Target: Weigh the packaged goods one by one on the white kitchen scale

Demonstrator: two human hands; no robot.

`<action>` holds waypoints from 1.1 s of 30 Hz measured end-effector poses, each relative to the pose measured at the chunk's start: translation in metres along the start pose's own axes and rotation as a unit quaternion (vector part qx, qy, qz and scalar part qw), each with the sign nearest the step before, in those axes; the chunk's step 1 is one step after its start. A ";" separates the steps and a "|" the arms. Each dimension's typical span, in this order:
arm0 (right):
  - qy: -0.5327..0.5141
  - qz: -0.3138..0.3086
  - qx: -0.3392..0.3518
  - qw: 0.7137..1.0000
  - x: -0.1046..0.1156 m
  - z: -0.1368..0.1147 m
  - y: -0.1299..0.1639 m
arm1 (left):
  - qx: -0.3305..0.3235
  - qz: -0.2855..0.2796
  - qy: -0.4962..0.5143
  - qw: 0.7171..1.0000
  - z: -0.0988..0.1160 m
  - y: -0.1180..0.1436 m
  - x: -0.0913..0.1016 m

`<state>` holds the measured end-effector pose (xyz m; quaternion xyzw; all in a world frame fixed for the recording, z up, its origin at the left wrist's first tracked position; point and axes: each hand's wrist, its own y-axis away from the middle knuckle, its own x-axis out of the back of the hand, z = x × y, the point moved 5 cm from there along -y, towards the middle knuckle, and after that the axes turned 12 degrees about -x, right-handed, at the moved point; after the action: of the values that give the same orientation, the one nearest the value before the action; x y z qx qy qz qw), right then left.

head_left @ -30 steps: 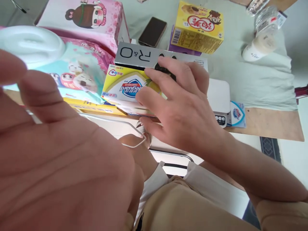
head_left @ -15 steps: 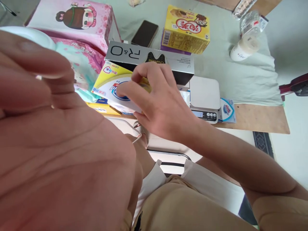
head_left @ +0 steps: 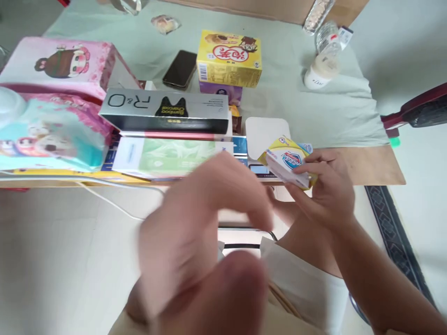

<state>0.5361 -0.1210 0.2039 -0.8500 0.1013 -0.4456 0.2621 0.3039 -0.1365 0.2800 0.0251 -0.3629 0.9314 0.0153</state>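
Note:
My right hand [head_left: 326, 190] grips a yellow and white soap box [head_left: 288, 160], fingers and thumb at its right end. The box is tilted above the front of a white kitchen scale [head_left: 265, 130], hiding part of its plate and buttons. I cannot tell whether the box touches the scale. Behind the box, a corner of a light blue box [head_left: 307, 148] shows. My left hand [head_left: 206, 237] is very close to the camera and blurred; its fingers curve with a gap to the thumb, and nothing shows in it. Beyond it lies a green and white pack [head_left: 174, 156].
A silver and black toothpaste box [head_left: 164, 109] lies behind the green pack. To the left are a pink box [head_left: 59, 65] and a teal and pink pack [head_left: 52, 135]. Farther back are a phone [head_left: 180, 69], a yellow snack box [head_left: 228, 58] and a bottle [head_left: 321, 72]. A white cable [head_left: 104, 179] runs along the front edge.
My right hand has carried the soap box rightward from in front of the toothpaste box to the scale. My left hand has moved right, to the middle of the view. The camera has shifted.

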 end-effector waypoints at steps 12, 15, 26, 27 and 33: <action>0.033 -0.002 -0.081 0.996 -0.067 0.050 -0.037 | 0.113 -0.134 -0.037 0.984 -0.117 0.014 -0.106; 0.028 -0.032 -0.072 0.996 -0.052 0.056 -0.033 | -0.014 0.003 -0.039 0.999 -0.115 0.010 -0.100; -0.025 0.091 -0.045 0.994 -0.030 0.087 -0.035 | -0.070 0.172 -0.109 0.976 -0.131 0.003 -0.098; -0.021 0.083 -0.049 0.995 -0.030 0.088 -0.034 | -0.046 0.168 -0.126 0.977 -0.132 0.003 -0.097; -0.014 0.078 -0.066 0.995 -0.022 0.090 -0.031 | -0.015 0.108 -0.123 0.986 -0.142 0.010 -0.093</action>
<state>0.5947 -0.0539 0.1635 -0.8612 0.1927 -0.4042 0.2403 0.3910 -0.0487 0.1633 0.0997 -0.3767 0.9118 -0.1294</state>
